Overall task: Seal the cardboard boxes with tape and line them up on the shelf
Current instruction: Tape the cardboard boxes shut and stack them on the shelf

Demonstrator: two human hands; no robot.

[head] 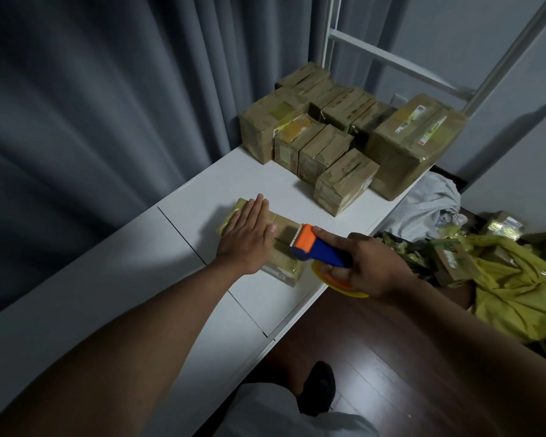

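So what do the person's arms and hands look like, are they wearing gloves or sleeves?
No gloves and no sleeves in view: both forearms are bare up to the picture's edge. The left hand and right hand show no rings, watch or markings that I can make out. Lower down, light grey clothing and a dark shoe show.

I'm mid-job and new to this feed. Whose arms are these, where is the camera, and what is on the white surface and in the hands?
There is no machine here: these are a person's bare arms, seen from one camera worn on the head, looking forward and down. The left hand lies flat, fingers straight, pressing on a cardboard box on the white shelf. The right hand grips a blue and orange tape dispenser, its toothed edge on the box top. Further back stands a group of taped boxes. On the floor to the right lie more boxes on a yellow bag.
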